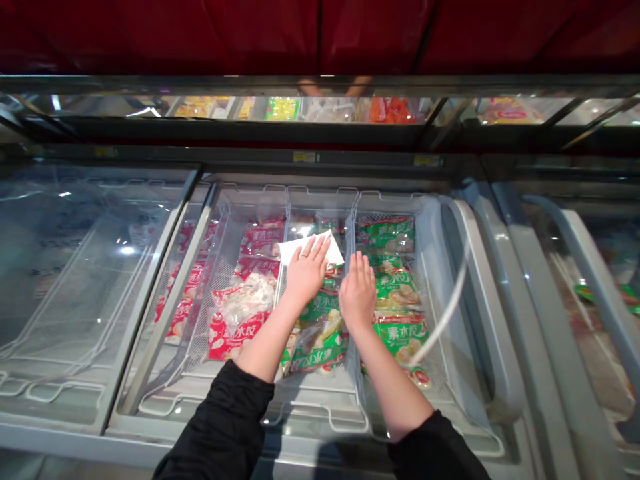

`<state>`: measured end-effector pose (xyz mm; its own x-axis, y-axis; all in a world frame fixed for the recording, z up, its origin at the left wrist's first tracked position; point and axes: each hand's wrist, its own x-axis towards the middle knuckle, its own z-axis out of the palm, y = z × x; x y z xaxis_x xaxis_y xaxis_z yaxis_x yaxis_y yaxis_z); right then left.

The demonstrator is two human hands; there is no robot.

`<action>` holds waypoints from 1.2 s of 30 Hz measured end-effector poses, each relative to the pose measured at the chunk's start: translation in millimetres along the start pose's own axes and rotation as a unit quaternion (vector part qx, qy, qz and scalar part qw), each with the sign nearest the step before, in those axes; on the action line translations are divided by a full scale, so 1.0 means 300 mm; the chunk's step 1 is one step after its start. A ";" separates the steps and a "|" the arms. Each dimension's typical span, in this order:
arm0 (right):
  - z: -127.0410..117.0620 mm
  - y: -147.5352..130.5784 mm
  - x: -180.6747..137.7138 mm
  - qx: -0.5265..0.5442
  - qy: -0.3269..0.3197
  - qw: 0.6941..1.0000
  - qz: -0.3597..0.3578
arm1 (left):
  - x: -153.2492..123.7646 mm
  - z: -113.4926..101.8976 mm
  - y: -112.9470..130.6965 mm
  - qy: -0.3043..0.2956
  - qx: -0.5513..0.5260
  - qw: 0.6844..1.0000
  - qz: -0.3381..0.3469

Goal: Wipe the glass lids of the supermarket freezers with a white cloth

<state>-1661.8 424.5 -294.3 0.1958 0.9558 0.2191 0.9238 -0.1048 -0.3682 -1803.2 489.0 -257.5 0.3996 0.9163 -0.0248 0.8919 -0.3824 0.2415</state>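
My left hand (pixel 306 270) lies flat, fingers stretched out, on a folded white cloth or paper sheet (pixel 337 257). It is over the middle wire basket of a chest freezer. Right of it, my right hand (pixel 358 290) is held flat with its fingers together and nothing seen in it. Both hands appear to rest on the freezer's glass lid, though the clear surface is hard to make out. Below them lie green dumpling bags (pixel 320 350) in the middle basket. More green bags (pixel 400 337) fill the right basket, and red bags (pixel 235 337) the left one.
A crumpled clear-and-white plastic packet (pixel 250 300) sits among the red bags. Grey lid frames (pixel 165 313) stand to the left, and a curved handle rail (pixel 487 300) rises at the right. Behind runs a mirrored strip (pixel 240 108) reflecting packages, under a dark red panel (pixel 260 37).
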 end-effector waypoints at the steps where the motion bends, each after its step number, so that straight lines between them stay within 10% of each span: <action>1: -0.001 -0.001 0.000 0.003 -0.002 1.000 0.002 | -0.035 0.007 0.014 -0.001 0.001 1.000 0.001; 11: -0.009 -0.009 0.001 0.018 -0.005 1.000 0.011 | 0.147 -0.025 -0.015 -0.008 0.014 0.999 0.035; 19: -0.009 -0.015 -0.001 0.028 -0.005 0.999 0.016 | -0.027 0.004 0.042 0.006 0.014 0.999 -0.036; 27: -0.017 -0.005 0.000 0.001 -0.025 1.000 0.009 | 0.193 -0.022 -0.041 -0.008 0.003 1.000 0.010; 36: -0.034 -0.031 0.002 -0.008 -0.058 0.995 -0.084 | -0.070 -0.028 -0.076 -0.023 0.021 0.999 0.008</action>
<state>-1667.1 423.2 -281.6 0.0006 0.9854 0.1701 0.9458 0.0547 -0.3201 -1833.6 479.4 -254.4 0.4219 0.9042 -0.0663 0.8932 -0.4019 0.2016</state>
